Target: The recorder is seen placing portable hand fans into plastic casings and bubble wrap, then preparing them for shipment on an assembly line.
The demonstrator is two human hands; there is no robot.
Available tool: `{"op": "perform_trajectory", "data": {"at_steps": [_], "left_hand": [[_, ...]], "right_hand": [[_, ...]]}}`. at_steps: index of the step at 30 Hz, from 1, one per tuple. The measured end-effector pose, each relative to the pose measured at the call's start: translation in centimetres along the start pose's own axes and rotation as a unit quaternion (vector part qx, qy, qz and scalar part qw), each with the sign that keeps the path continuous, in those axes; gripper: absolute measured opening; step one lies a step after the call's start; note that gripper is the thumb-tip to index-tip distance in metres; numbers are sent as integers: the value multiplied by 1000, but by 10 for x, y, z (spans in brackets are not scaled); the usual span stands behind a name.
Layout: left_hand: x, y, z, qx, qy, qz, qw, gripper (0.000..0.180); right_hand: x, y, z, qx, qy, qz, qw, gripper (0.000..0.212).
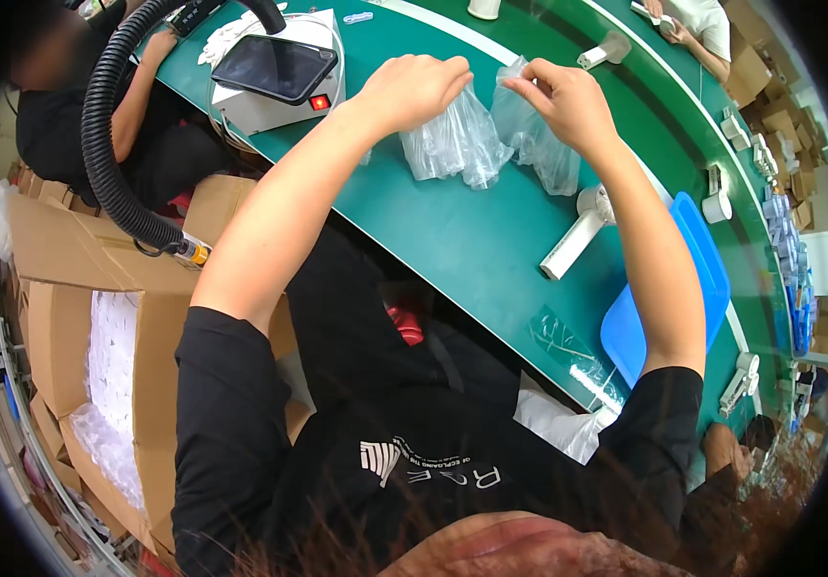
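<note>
Crumpled clear plastic bags (457,144) hang from my left hand (419,91), whose fingers are closed on their upper edge. A little to the right, my right hand (568,104) pinches another clear plastic bag (541,149) between thumb and fingers. The lower parts of the two bunches lie close together above the green table (433,231). Below my right hand rests a white handheld device (576,240) with a round head and a straight handle; my right forearm passes beside its head.
A blue tray (626,332) sits partly under my right forearm. At left, a phone (275,67) lies on a white box (250,117) with a red switch. A black ribbed hose (101,125) arches past open cartons (159,385). Beyond, a green conveyor (669,144) carries white devices; other people sit nearby.
</note>
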State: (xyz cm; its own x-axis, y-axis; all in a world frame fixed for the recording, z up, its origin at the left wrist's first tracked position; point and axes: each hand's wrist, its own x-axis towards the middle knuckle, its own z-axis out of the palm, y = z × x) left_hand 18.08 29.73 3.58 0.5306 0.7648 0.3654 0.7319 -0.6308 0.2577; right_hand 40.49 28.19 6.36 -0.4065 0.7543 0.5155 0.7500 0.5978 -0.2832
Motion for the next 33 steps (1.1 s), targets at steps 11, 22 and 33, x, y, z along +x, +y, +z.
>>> {"op": "perform_trajectory", "data": {"at_steps": [11, 22, 33], "left_hand": [[51, 4, -46, -110, 19, -39, 993, 25], [85, 4, -75, 120, 167, 128, 970, 21], [57, -35, -34, 73, 187, 25, 979, 19]], "right_hand": [[32, -6, -38, -54, -10, 35, 998, 38], [56, -25, -52, -39, 135, -19, 990, 30], [50, -50, -60, -59, 181, -107, 976, 29]]}}
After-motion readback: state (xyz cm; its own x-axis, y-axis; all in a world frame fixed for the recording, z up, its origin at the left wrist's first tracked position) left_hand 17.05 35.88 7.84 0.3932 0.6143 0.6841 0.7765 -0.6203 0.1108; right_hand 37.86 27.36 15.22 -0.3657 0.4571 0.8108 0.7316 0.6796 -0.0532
